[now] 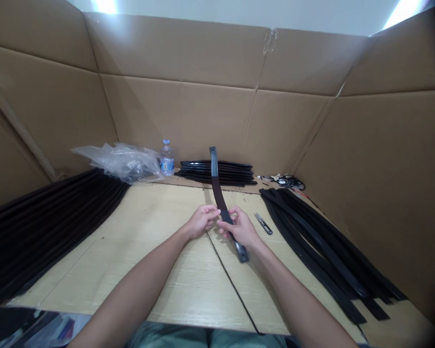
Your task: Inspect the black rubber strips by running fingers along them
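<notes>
A long, curved black strip (219, 193) with a hole at each shiny end and a duller, brownish-black stretch in its middle is in my hands. My left hand (203, 220) pinches the strip's left edge with thumb and forefinger. Wrapped around its lower half is my right hand (239, 227), the thumb lying on top and the other fingers partly hidden beneath. The far end of the strip points at the back wall, while the near end sticks out below my right hand. Thread snips (264, 224) lie on the table just right of that hand.
Behind the strip, similar black strips (188, 170) are stacked. Long black bands lie at left (58, 212) and right (311, 232). A water bottle (166, 159) stands beside clear plastic bags (125, 162). Tangled black cord (292, 182) sits back right. Cardboard walls (188, 106) enclose the table (148, 261).
</notes>
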Tool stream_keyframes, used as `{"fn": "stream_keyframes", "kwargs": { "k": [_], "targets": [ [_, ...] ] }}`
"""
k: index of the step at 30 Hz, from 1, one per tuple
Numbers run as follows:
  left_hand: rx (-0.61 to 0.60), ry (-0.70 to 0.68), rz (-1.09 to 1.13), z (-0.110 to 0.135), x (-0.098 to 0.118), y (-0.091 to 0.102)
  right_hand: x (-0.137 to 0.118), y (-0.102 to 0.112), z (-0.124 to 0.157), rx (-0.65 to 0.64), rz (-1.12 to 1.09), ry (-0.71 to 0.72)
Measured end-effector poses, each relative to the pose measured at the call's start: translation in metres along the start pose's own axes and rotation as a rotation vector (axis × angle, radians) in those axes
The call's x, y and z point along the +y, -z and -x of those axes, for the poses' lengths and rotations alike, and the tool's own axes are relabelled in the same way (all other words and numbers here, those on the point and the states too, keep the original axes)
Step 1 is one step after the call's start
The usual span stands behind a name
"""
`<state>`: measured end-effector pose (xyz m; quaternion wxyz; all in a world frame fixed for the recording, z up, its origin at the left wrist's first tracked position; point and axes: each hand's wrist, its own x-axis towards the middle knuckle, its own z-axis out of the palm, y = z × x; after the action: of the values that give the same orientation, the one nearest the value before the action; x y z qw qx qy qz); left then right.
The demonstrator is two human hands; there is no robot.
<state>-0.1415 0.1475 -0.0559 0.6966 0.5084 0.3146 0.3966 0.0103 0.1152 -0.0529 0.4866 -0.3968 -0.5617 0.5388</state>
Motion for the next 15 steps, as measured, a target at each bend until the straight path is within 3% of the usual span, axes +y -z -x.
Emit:
{"fn": "stream_keyframes", "kwargs": {
  "k": [6,15],
  "targets": [
    [-0.019,-0.011,-0.013,0.001,0.002,-0.003,-0.004,-0.003,-0.001,0.029,-0.027,0.031],
    [-0.007,-0.026,-0.016,0.001,-0.001,-0.005,-0.012,-0.006,0.001,0.144,-0.039,-0.093]
  ]
}}
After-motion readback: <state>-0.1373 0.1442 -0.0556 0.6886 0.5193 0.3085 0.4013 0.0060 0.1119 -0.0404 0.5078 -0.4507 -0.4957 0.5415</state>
